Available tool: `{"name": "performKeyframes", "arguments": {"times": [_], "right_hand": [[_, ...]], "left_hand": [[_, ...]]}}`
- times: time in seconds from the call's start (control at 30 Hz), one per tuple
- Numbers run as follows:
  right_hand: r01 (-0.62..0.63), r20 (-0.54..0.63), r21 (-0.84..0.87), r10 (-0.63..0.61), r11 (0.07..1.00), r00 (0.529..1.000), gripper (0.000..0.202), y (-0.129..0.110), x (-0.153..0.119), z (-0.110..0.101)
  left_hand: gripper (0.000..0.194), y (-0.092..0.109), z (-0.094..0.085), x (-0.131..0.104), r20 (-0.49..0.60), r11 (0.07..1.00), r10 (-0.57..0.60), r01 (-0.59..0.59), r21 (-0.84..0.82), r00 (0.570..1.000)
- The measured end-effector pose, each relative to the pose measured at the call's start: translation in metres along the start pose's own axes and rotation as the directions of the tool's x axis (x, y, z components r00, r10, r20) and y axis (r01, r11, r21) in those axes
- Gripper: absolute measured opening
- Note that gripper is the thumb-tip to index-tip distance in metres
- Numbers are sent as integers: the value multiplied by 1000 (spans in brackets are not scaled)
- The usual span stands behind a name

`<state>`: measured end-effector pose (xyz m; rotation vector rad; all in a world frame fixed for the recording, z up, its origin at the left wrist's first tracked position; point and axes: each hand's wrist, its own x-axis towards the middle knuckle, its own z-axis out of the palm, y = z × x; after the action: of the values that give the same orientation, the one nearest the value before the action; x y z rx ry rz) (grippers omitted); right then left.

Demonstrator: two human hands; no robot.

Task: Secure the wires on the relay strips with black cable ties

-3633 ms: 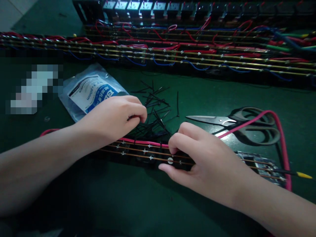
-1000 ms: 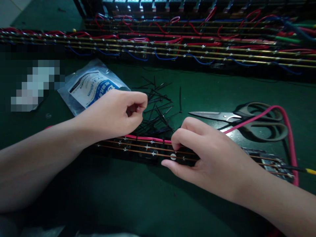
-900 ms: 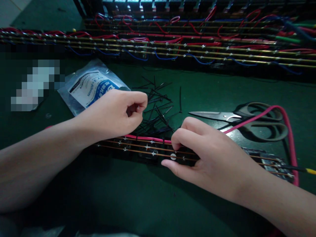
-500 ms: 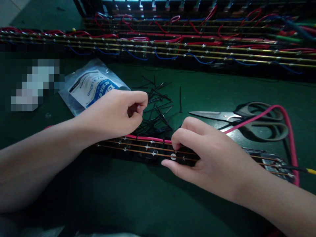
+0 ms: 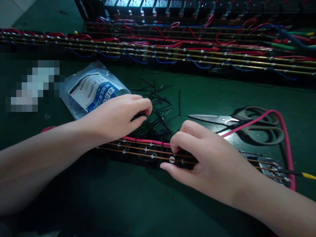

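Rods point(image 5: 167, 54) with a brassy shine, hung with red and blue wires, run from the far left right across the back of the green table point(image 5: 111, 200). Nearer me on the left, a clear plastic bag point(image 5: 92, 86) with a blue-and-white label lies flat, its lower corner hidden by the person's left hand point(image 5: 122, 113). That hand is loosely curled, a small gap showing between thumb and forefinger; the inside is in shadow and I cannot tell whether anything is pinched there. Just beyond its fingertips, black cable ties point(image 5: 161, 120) lie in a loose, crisscross heap. Below them sits the black strip point(image 5: 138, 155) with copper-coloured rods and bright solder joints, running on the table under both hands, a pink wire point(image 5: 143, 141) strapped along its far edge. The right hand point(image 5: 204, 156) has hold of it, bent fingers on the far side and thumb along the near edge, parted by the strip's width, close to a white round spot point(image 5: 172, 160). Farther right lie scissors point(image 5: 230, 121), blades slightly parted, a pink length looping over their handles and down past the strip's right end, where a yellow-tipped black lead point(image 5: 308, 176) pokes out.
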<state>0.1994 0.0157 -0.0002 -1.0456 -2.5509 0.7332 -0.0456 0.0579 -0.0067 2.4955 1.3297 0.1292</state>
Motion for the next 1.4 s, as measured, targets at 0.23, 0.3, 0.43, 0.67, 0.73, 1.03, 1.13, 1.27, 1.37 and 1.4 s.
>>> {"name": "performKeyframes", "arguments": {"times": [0.23, 0.3, 0.43, 0.67, 0.73, 1.03, 1.13, 1.27, 1.37, 1.4], "right_hand": [[-2, 2, 0, 2, 1000, 1000, 25, 0, 0, 0], [-2, 0, 3, 2, 1000, 1000, 25, 0, 1, 0], [-3, 2, 3, 3, 1000, 1000, 25, 1, 1, 0], [3, 5, -5, -3, 1000, 1000, 23, 1, -1, 0], [-3, 3, -4, 3, 1000, 1000, 23, 1, -1, 0], [-17, 19, -1, 17, 1000, 1000, 21, -1, 0, -2], [-13, 11, -1, 13, 1000, 1000, 23, -1, 1, -3], [-11, 13, -5, 11, 1000, 1000, 24, -1, 3, -2], [-3, 12, -3, 3, 1000, 1000, 23, -1, 2, -2], [0, 9, -1, 0, 1000, 1000, 23, -1, 2, -1]], "left_hand": [[13, -1, 1, 1, 19, 1000, 16, -16, 12, 1000], [14, 0, 1, 1, 24, 1000, 11, -11, 21, 1000], [15, 0, 0, 1, 27, 999, 0, -1, 40, 1000], [14, 3, -2, 0, -7, 999, 3, -3, 42, 1000], [14, 4, -3, 0, -32, 999, 24, -23, 40, 999], [22, 4, -3, -2, -20, 999, 41, -41, 19, 999], [23, 3, -3, -2, -8, 999, 36, -36, 19, 999], [25, 4, -4, -1, 15, 999, 34, -34, 21, 999], [27, 4, -4, -1, 20, 999, 34, -35, 22, 999], [28, 4, -5, -1, 21, 999, 34, -35, 22, 999]]}}
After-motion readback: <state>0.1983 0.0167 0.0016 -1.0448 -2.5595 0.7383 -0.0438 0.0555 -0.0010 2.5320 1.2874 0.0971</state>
